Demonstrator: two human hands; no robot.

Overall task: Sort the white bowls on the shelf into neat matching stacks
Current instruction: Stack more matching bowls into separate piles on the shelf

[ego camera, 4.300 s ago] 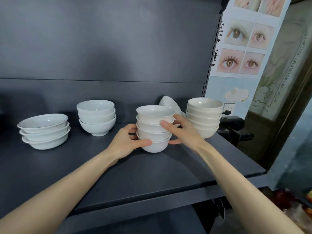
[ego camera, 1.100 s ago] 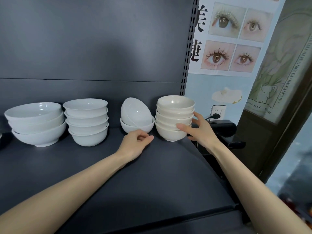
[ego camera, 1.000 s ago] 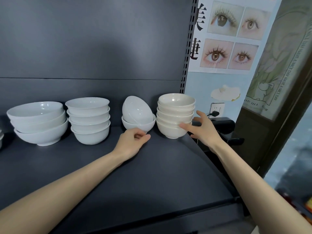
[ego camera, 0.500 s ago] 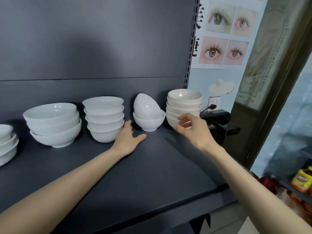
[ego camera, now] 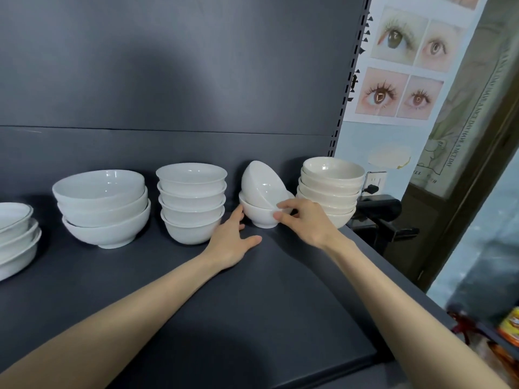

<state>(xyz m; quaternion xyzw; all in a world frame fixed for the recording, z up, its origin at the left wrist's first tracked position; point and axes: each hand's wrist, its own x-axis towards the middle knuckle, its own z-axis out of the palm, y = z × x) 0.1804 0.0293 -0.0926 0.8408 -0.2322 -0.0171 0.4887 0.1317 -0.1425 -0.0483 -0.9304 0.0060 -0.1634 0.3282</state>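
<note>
Right hand (ego camera: 306, 223): fingers curled, thumb and index pinching the right rim of the upright bowl (ego camera: 257, 216) at frame centre. A tilted bowl (ego camera: 261, 183) lies on its side inside that bowl, mouth facing right.
Left hand (ego camera: 233, 240): open, fingers straight, palm down on the shelf (ego camera: 252, 318). Its fingertips are at the upright bowl's left wall; can't tell if they touch.
Cream stack (ego camera: 331, 189), five bowls, sits just right of the pair. The four-bowl white stack (ego camera: 192, 200) is left of centre, the three-bowl larger stack (ego camera: 104, 206) further left, and a partial stack (ego camera: 14, 237) is cut off by the left edge.
The shelf is dark grey and matte, with a matching back panel (ego camera: 168, 66). Upper right: eye poster (ego camera: 398, 66) on the wall, with a wall socket (ego camera: 376, 179) below it. Packaged goods (ego camera: 508, 327) at lower right are blurred.
</note>
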